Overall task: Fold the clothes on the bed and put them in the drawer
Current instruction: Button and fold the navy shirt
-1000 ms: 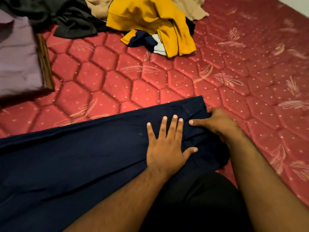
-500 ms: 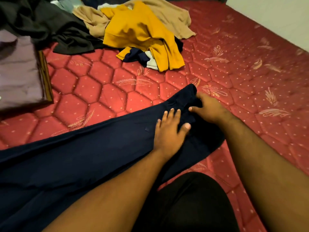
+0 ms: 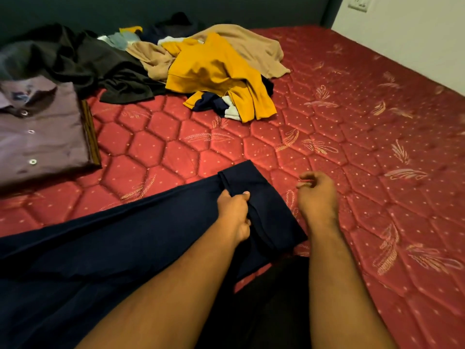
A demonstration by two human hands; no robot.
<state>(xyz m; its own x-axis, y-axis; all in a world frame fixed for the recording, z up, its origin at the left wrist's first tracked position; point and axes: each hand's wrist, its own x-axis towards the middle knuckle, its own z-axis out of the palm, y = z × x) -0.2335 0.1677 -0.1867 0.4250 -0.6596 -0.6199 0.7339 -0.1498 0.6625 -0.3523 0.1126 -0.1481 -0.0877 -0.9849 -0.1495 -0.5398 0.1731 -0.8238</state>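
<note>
A long navy blue garment (image 3: pixel 130 238) lies stretched across the near part of the red quilted mattress (image 3: pixel 352 152), its narrow end pointing away from me. My left hand (image 3: pixel 235 214) grips a bunch of that cloth near the narrow end. My right hand (image 3: pixel 317 195) hovers just right of the garment above the mattress, its fingers loosely curled and holding nothing. A heap of unfolded clothes sits at the far side, with a yellow top (image 3: pixel 216 74), a beige garment (image 3: pixel 251 46) and a black one (image 3: pixel 95 64).
A folded purple-grey button shirt (image 3: pixel 40 132) lies at the left on top of another folded piece. A dark headboard and a white wall with a socket bound the bed. My dark-clothed knee shows at the bottom.
My left hand went from pressing flat on the navy cloth to gripping a fold of it. My right hand let go of the garment's end and moved off to the right. The view tilted up.
</note>
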